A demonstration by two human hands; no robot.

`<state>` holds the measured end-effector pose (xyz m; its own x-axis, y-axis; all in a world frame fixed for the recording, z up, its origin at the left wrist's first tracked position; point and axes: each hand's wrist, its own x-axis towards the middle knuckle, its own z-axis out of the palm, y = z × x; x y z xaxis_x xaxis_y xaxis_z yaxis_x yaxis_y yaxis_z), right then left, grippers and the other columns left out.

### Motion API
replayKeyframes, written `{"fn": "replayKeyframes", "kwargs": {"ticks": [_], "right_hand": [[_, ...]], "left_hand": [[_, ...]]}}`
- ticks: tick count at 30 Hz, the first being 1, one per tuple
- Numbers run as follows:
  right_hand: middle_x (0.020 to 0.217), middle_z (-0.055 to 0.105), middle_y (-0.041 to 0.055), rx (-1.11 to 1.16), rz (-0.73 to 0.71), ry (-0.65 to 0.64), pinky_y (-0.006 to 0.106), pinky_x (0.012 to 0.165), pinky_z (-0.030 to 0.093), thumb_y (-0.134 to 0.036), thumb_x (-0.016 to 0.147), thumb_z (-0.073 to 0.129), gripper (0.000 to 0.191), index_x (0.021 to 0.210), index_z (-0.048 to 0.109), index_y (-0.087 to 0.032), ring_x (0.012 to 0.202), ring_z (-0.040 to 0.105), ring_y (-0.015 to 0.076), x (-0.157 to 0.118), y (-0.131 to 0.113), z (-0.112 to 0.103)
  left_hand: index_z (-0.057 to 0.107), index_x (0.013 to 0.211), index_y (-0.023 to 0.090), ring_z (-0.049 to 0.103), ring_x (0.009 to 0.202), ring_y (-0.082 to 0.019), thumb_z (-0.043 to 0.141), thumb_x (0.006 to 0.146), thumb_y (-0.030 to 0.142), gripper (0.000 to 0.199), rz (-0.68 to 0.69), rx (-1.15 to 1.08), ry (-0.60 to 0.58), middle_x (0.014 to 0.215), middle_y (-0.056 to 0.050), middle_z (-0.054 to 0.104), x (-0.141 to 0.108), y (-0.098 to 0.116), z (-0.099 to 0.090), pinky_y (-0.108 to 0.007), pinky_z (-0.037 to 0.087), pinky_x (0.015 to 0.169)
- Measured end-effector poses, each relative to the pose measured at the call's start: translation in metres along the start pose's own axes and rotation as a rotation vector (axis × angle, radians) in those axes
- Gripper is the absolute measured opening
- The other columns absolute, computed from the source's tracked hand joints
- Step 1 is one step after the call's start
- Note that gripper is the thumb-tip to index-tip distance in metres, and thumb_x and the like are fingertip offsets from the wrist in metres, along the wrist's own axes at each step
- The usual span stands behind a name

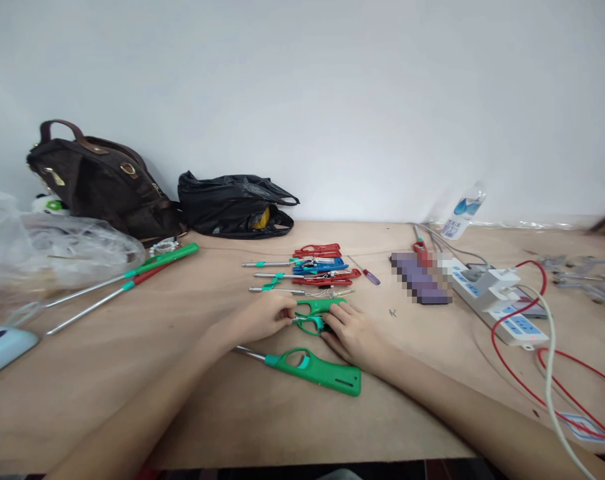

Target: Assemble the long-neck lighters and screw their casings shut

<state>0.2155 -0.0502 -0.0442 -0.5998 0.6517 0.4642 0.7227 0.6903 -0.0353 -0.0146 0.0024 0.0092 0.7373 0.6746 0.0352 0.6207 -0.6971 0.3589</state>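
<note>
Tan tabletop (222,413) here, with the opened green utility lighter (325,305) lying crosswise between left hand (267,315), pinching its front, and right hand (355,333), gripping its rear, so neither's nearer.

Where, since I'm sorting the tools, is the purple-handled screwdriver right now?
In the head view, the purple-handled screwdriver lies on the table right of centre, just right of the red lighter parts and beyond the right hand.
</note>
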Motion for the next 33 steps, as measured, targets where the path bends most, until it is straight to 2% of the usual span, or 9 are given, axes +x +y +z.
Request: {"fn": "replayKeyframes", "kwargs": {"ticks": [5, 12, 19, 27, 33], "right_hand": [[0.088, 0.059, 0.0088, -0.014, -0.001, 0.000, 0.036, 0.071, 0.046, -0.026, 0.090, 0.049, 0.015, 0.093, 0.060, -0.015, 0.084, 0.054, 0.0229, 0.0001, -0.0005, -0.0008], [0.085, 0.059, 0.0085, -0.029, 0.018, 0.027, 0.035, 0.071, 0.046, -0.025, 0.090, 0.050, 0.014, 0.087, 0.060, -0.016, 0.083, 0.054, 0.0225, 0.0012, -0.0039, -0.0008], [0.084, 0.059, 0.0084, -0.045, 0.020, 0.027, 0.035, 0.070, 0.045, -0.025, 0.090, 0.050, 0.014, 0.086, 0.060, -0.016, 0.083, 0.054, 0.0225, 0.0011, -0.0045, -0.0004], [0.085, 0.060, 0.0084, -0.051, 0.025, 0.015, 0.035, 0.068, 0.045, -0.024, 0.089, 0.051, 0.013, 0.087, 0.060, -0.015, 0.081, 0.055, 0.0227, 0.0012, -0.0052, -0.0027], [0.084, 0.060, 0.0087, -0.040, 0.030, 0.014, 0.035, 0.069, 0.046, -0.024, 0.090, 0.050, 0.013, 0.088, 0.060, -0.016, 0.081, 0.055, 0.0231, 0.0012, -0.0054, -0.0037]], "left_hand": [[0.060, 0.075, 0.017, 0.054, 0.069, -0.015, 0.047, 0.081, 0.007, 0.018, 0.084, 0.091, -0.011, 0.080, -0.002, 0.060, 0.0006, 0.0056, -0.0004, -0.023, 0.036, 0.060], [0.061, 0.077, 0.017, 0.057, 0.074, -0.015, 0.045, 0.080, 0.002, 0.022, 0.144, 0.091, 0.011, 0.086, -0.003, 0.062, -0.0004, 0.0100, 0.0003, -0.023, 0.040, 0.063], [0.062, 0.078, 0.017, 0.057, 0.074, -0.016, 0.046, 0.083, 0.005, 0.020, 0.108, 0.096, 0.023, 0.086, -0.003, 0.061, 0.0008, 0.0055, 0.0045, -0.023, 0.041, 0.063], [0.064, 0.087, 0.018, 0.057, 0.077, -0.017, 0.043, 0.084, 0.007, 0.024, 0.165, 0.115, 0.015, 0.089, -0.004, 0.060, 0.0044, 0.0059, 0.0059, -0.025, 0.041, 0.065], [0.063, 0.079, 0.017, 0.055, 0.075, -0.017, 0.042, 0.084, 0.008, 0.024, 0.133, 0.059, -0.021, 0.085, -0.004, 0.058, 0.0015, 0.0049, -0.0004, -0.025, 0.039, 0.062]]}}
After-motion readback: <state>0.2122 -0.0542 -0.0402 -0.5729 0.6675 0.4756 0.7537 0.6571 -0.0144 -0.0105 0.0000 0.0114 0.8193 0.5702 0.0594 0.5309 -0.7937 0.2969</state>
